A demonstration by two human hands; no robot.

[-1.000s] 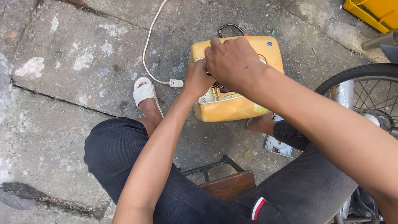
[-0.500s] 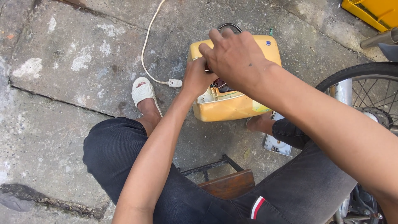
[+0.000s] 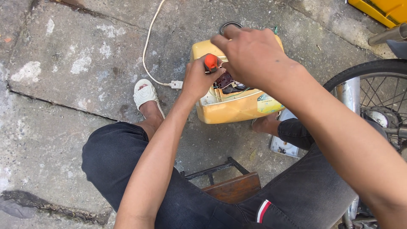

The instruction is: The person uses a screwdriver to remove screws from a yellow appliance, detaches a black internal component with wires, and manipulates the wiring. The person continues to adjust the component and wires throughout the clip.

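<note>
Left hand (image 3: 199, 80) is wrapped tight around an orange-handled tool (image 3: 210, 62), probably a screwdriver, its tip lost from view down in the open top of the yellow casing (image 3: 237, 108). Right hand (image 3: 254, 53) hovers curled over that same opening, fingers bent toward the dark innards and wiring (image 3: 227, 82); whether it pinches anything, I cannot tell. The casing sits on the cracked concrete ground (image 3: 63, 85) between the two sandalled feet, near the upper middle of the slab, a white cord and plug (image 3: 176, 85) trailing off its left side. Looks like work on the internals, mid-fastening or loosening. Next up, by my reading: a steady tool tip and the right hand bracing the part. A bike wheel (image 3: 373, 93) stands at the right edge.
</note>
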